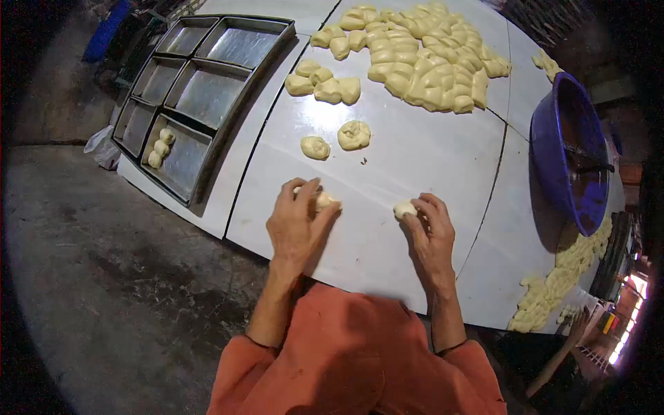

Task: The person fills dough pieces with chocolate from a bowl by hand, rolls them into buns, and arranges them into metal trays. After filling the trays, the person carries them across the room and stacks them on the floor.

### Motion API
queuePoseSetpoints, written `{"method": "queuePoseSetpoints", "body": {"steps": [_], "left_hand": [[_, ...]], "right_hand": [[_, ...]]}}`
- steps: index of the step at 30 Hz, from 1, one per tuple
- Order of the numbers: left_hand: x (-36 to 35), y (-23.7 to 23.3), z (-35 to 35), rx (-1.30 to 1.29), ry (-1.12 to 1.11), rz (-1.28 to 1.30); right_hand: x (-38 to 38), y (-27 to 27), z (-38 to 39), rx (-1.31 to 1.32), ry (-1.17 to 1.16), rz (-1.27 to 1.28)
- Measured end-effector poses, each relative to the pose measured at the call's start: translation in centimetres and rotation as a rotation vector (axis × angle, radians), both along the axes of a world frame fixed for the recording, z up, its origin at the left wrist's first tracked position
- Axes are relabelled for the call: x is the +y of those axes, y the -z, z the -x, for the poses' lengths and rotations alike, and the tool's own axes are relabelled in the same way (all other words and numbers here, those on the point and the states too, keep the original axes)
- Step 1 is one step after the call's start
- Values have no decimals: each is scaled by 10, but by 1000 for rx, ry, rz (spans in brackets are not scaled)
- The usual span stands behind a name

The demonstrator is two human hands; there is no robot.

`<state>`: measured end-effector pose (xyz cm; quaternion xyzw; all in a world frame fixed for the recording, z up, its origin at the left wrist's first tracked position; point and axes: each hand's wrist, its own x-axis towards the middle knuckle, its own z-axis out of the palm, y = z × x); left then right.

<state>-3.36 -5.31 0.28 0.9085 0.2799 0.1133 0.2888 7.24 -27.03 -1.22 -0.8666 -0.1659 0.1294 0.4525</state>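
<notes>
My left hand [294, 225] curves its fingers and thumb around a piece of dough [326, 201] on the white tabletop, hiding part of it. A small dough ball [404, 209] is pinched between the thumb and fingers of my right hand [432, 230]. Just beyond my hands lie two separate dough lumps, a smaller one [315, 147] and a rounder one [354, 135]. Farther off sits a small cluster of cut dough pieces [336, 90]. Three dough balls [161, 148] stand in a row inside the nearest right compartment of the metal pans [207, 131].
A big sheet of cut dough pieces [436, 62] covers the far side of the table [415, 149]. On the right stands a purple basin [546, 138] with a handle sticking out. More dough [553, 283] spreads along the right edge. Concrete floor [138, 277] lies to the left.
</notes>
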Motion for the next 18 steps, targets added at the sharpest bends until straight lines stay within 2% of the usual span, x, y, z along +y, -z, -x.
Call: {"method": "queuePoseSetpoints", "body": {"steps": [1, 3, 4, 6, 8, 9, 10, 11, 13, 14, 17, 18], "left_hand": [[6, 7, 6, 52, 5, -23], [12, 19, 12, -17, -1, 145], [11, 20, 11, -41, -23, 218], [7, 26, 9, -125, -53, 398], [-2, 19, 5, -157, -116, 769], [-9, 10, 2, -168, -146, 958], [-14, -8, -3, -170, -110, 1009], [-20, -3, -5, -209, -107, 1094], [-26, 3, -10, -291, -109, 1254], [-25, 1, -10, -225, -115, 1234], [-26, 3, -8, -258, -91, 1301], [-27, 4, -8, -209, -88, 1212]], "right_hand": [[2, 2, 0, -47, 11, -14], [5, 7, 2, -139, 29, -45], [6, 10, -1, -272, -40, -49], [16, 1, 5, -75, -17, -169], [33, -22, 11, 193, -4, -336], [40, -19, 10, 89, -102, -317], [48, -22, 13, 307, -107, -366], [54, -24, 15, 527, -114, -415], [61, -19, 14, 609, -139, -479], [63, -17, 14, 655, -154, -513], [57, -16, 11, 678, -138, -539], [53, -8, 10, 572, -154, -509]]}}
